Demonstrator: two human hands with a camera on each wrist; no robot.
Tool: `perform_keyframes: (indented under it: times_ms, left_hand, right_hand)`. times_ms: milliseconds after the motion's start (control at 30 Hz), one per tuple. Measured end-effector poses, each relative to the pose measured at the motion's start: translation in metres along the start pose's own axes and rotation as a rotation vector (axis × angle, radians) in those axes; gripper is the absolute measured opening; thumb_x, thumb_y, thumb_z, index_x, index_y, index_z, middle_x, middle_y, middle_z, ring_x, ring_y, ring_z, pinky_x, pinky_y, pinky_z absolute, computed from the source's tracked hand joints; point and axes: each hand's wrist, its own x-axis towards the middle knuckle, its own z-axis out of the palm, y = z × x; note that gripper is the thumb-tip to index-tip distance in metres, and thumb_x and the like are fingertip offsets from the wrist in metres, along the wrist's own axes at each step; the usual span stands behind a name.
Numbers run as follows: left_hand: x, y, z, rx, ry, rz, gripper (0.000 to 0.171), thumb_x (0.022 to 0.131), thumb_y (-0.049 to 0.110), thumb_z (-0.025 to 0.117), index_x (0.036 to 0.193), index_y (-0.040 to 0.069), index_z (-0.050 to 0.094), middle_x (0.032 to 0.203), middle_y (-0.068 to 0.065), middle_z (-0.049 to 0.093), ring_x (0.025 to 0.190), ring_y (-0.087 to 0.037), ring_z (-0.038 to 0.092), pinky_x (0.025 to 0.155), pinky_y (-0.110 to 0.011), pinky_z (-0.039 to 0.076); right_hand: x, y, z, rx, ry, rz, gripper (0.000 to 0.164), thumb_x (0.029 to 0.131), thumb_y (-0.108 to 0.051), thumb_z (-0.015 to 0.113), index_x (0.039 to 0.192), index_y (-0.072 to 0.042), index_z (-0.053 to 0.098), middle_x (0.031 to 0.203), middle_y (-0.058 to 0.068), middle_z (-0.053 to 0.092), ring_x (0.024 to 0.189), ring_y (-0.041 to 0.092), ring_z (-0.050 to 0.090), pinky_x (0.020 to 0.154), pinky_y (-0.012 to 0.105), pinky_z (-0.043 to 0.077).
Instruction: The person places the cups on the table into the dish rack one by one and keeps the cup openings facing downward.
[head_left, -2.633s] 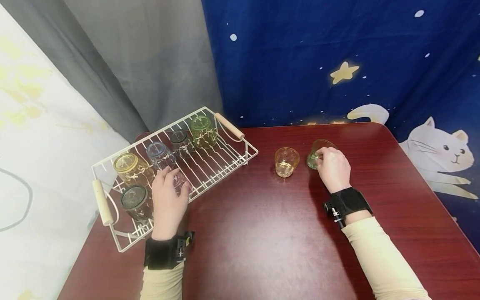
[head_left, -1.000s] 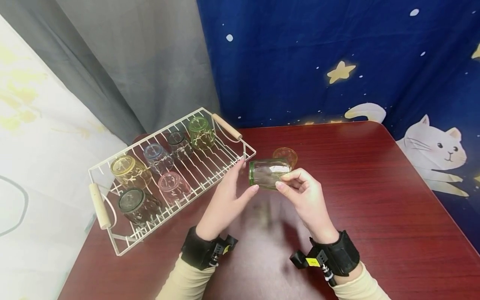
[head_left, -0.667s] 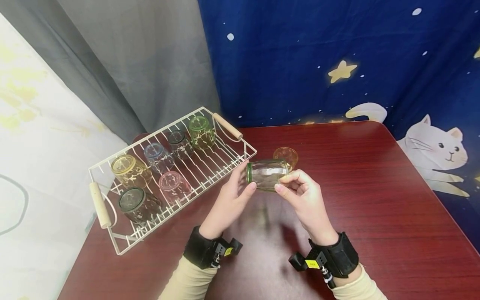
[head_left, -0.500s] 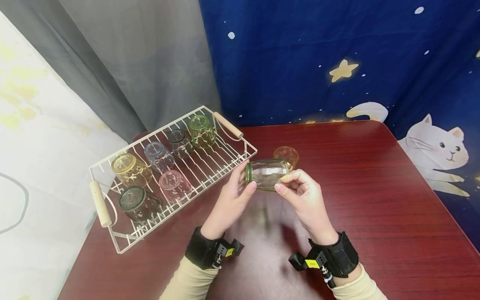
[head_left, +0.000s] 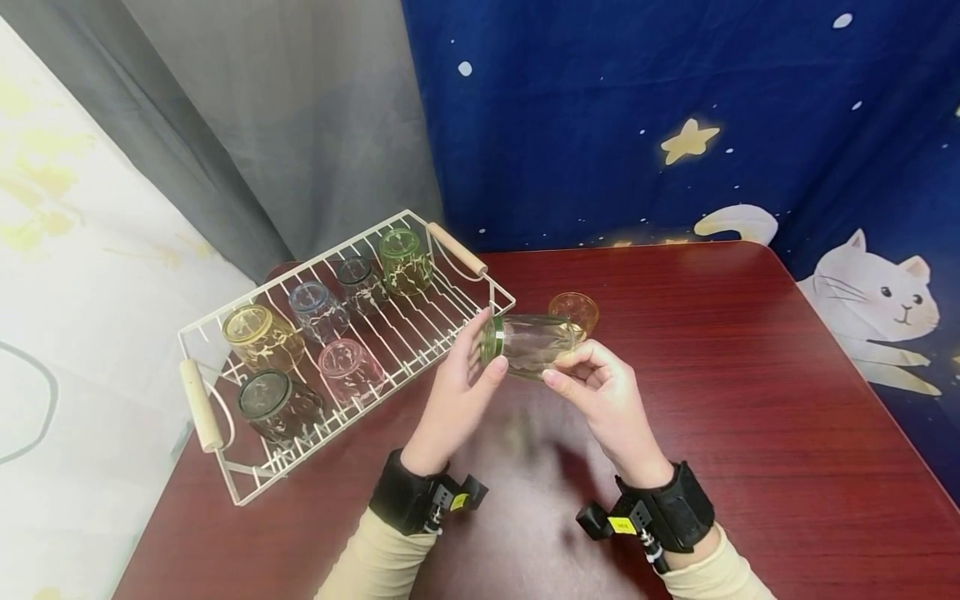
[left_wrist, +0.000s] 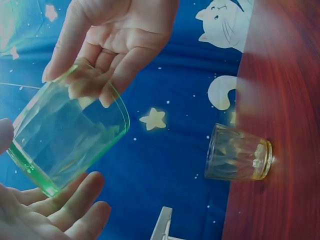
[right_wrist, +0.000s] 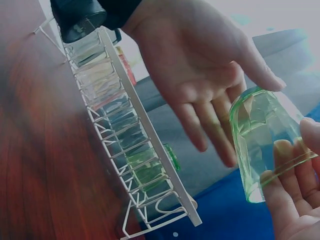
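Observation:
A clear green drinking glass (head_left: 534, 342) is held on its side above the table, thick base to the left and mouth to the right. My right hand (head_left: 609, 407) pinches it at the mouth end between thumb and fingers. At the base end, my left hand (head_left: 452, 402) holds it, thumb in front and fingers behind. In the left wrist view the right hand (left_wrist: 122, 35) grips the rim of the glass (left_wrist: 65, 130) from above. An upright amber glass (head_left: 573, 307) stands on the table just behind, partly covered by the green one.
Left of my hands sits a white wire rack (head_left: 200, 407) with wooden handles. Several upside-down glasses stand in it, including a pink one (head_left: 349, 371), a blue one (head_left: 318, 312) and a green one (head_left: 406, 262). Curtains hang behind the dark red table (head_left: 735, 350).
My right hand has lifted the green glass from beside the amber one, brought it left and tipped it sideways. My left hand has left the pink glass in the rack and taken the green glass's base.

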Motion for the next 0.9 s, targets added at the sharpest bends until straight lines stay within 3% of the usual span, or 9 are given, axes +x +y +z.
perform_keyframes:
  times_ms: [167, 333, 467, 700, 767, 900]
  left_hand:
    - [0.003, 0.004, -0.004, 0.019, 0.057, 0.021, 0.063, 0.097, 0.031, 0.057, 0.152, 0.019, 0.029, 0.153, -0.012, 0.041, 0.141, -0.024, 0.042, 0.115, -0.048, 0.037]
    - [0.007, 0.008, -0.011, 0.009, 0.103, 0.052, 0.063, 0.095, 0.021, 0.060, 0.151, 0.017, 0.030, 0.148, -0.012, 0.046, 0.138, -0.024, 0.046, 0.114, -0.047, 0.039]
    - [0.011, 0.012, -0.021, 0.057, 0.169, 0.070, 0.063, 0.094, 0.019, 0.060, 0.151, 0.016, 0.031, 0.150, -0.010, 0.045, 0.139, -0.025, 0.045, 0.112, -0.048, 0.041]
    - [0.018, 0.017, -0.042, 0.093, 0.297, 0.091, 0.065, 0.093, 0.023, 0.063, 0.150, 0.014, 0.033, 0.154, -0.004, 0.040, 0.141, -0.017, 0.041, 0.116, -0.045, 0.037]
    - [0.019, 0.018, -0.046, 0.093, 0.333, 0.094, 0.066, 0.092, 0.023, 0.065, 0.149, 0.013, 0.033, 0.154, -0.003, 0.040, 0.141, -0.015, 0.042, 0.117, -0.042, 0.037]
    - [0.018, 0.015, -0.053, 0.106, 0.404, 0.085, 0.068, 0.089, 0.023, 0.069, 0.148, 0.011, 0.035, 0.151, -0.003, 0.043, 0.135, -0.014, 0.046, 0.111, -0.040, 0.042]
  right_hand:
    - [0.003, 0.002, 0.001, -0.038, -0.029, 0.032, 0.021, 0.085, 0.005, 0.067, 0.089, -0.016, 0.064, 0.090, -0.008, 0.064, 0.083, 0.002, 0.065, 0.074, 0.019, 0.055]
    - [0.007, 0.002, -0.001, -0.136, -0.078, 0.059, 0.009, 0.087, -0.005, 0.069, 0.096, -0.007, 0.066, 0.092, -0.010, 0.067, 0.086, 0.003, 0.066, 0.078, 0.019, 0.055]
    - [0.010, 0.002, -0.001, -0.224, -0.115, 0.068, 0.016, 0.088, -0.010, 0.070, 0.102, -0.001, 0.067, 0.093, -0.012, 0.069, 0.088, 0.004, 0.068, 0.080, 0.021, 0.057]
    - [0.022, 0.008, -0.003, -0.316, -0.134, 0.077, 0.025, 0.087, -0.009, 0.071, 0.111, -0.002, 0.066, 0.106, 0.014, 0.069, 0.091, 0.001, 0.067, 0.085, 0.019, 0.057]
    - [0.028, 0.011, -0.005, -0.346, -0.138, 0.071, 0.029, 0.086, -0.007, 0.070, 0.115, -0.002, 0.066, 0.109, 0.020, 0.068, 0.094, 0.005, 0.068, 0.087, 0.019, 0.056]
    - [0.041, 0.019, -0.012, -0.459, -0.128, 0.044, 0.038, 0.086, -0.006, 0.070, 0.123, -0.005, 0.063, 0.115, 0.018, 0.068, 0.107, 0.020, 0.067, 0.096, 0.028, 0.055]
